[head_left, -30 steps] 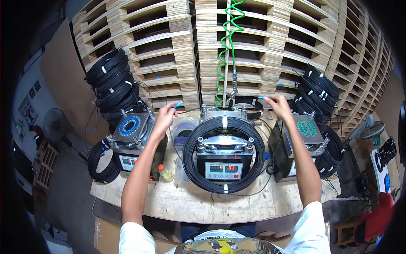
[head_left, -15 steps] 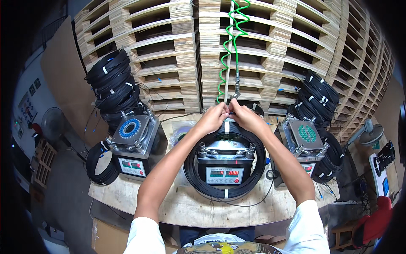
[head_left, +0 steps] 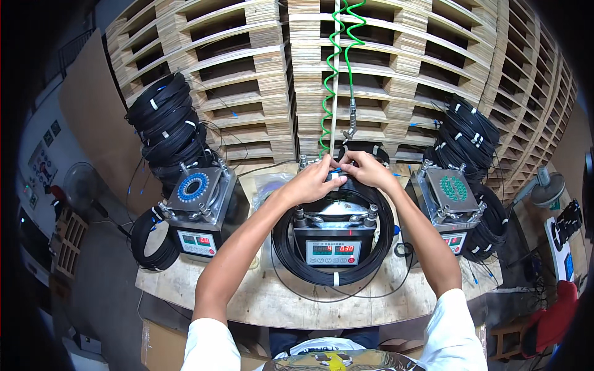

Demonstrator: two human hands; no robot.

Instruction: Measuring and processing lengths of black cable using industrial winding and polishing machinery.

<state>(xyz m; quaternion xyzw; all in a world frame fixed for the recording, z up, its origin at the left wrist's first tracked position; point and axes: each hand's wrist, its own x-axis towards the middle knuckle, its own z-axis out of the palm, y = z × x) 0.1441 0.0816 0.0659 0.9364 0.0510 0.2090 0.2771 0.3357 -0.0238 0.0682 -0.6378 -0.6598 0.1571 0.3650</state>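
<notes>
A worn wooden table (head_left: 272,303) carries three boxy winding machines side by side: the left machine (head_left: 199,210), the middle machine (head_left: 333,238) and the right machine (head_left: 450,207). A black cable coil (head_left: 291,253) rings the middle one, and thin loose wire (head_left: 371,293) trails across the boards near the front edge.

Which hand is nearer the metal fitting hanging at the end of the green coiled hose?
Right. The right hand is just below the metal fitting, slightly to its right; the left hand sits further down and to its left, on the black cable coil.
</notes>
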